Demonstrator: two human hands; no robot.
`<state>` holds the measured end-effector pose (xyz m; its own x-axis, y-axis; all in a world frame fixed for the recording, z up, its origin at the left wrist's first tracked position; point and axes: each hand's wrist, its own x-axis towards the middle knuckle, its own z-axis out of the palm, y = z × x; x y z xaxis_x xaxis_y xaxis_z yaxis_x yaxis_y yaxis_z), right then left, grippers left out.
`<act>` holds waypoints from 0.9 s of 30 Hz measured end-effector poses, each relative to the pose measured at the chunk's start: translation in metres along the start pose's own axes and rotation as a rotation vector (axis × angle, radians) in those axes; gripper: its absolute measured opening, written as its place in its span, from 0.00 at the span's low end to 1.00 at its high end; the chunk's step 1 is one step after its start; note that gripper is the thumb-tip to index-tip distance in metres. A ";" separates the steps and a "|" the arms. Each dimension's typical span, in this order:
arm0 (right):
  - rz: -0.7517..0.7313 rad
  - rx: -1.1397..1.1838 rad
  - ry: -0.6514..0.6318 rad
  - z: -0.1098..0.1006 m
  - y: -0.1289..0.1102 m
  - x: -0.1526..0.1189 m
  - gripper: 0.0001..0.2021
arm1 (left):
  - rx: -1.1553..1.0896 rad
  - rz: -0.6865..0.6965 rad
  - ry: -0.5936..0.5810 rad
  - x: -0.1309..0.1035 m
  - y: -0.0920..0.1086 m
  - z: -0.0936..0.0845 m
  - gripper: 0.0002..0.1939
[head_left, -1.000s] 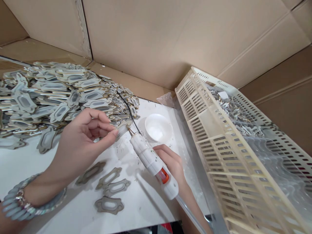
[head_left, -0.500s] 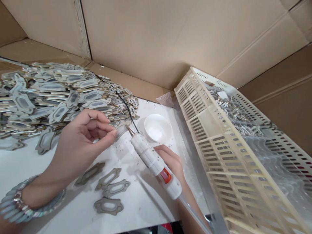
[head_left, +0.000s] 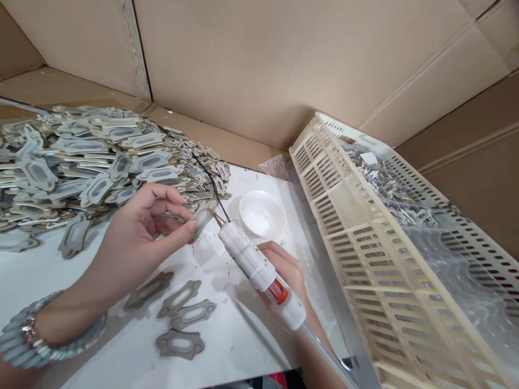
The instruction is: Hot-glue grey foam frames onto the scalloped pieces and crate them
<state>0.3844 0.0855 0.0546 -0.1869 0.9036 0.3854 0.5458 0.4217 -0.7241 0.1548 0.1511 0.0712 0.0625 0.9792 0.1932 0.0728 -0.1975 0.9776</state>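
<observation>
Pinching one small frame [head_left: 203, 217] in our left grip [head_left: 142, 233], we are holding it at the fingertips [head_left: 188, 229], its long axis slanting away rightward; from our right grip [head_left: 287, 266], wrapped round the glue gun [head_left: 248, 257], the nozzle [head_left: 219, 218] is pointing forward-left at the frame's far end.

Slatted cream crate [head_left: 344, 202] beside a brown cardboard wall [head_left: 251, 59]

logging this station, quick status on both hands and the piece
Left hand pinching grey frame. Right hand gripping glue gun, nozzle at frame's end. White bowl beside gun.
</observation>
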 end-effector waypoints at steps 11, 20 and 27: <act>0.062 -0.019 0.081 0.000 0.007 -0.005 0.10 | 0.010 -0.092 -0.124 -0.002 0.000 -0.001 0.26; 0.015 0.000 0.050 -0.001 0.005 -0.004 0.08 | 0.081 -0.108 -0.002 0.000 0.002 -0.004 0.24; -0.049 0.015 -0.007 0.000 0.002 -0.001 0.07 | 0.112 -0.030 0.025 0.003 0.000 -0.007 0.22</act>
<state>0.3860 0.0852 0.0530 -0.2188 0.8821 0.4172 0.5236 0.4669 -0.7126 0.1480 0.1545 0.0728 0.0335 0.9853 0.1675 0.1854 -0.1708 0.9677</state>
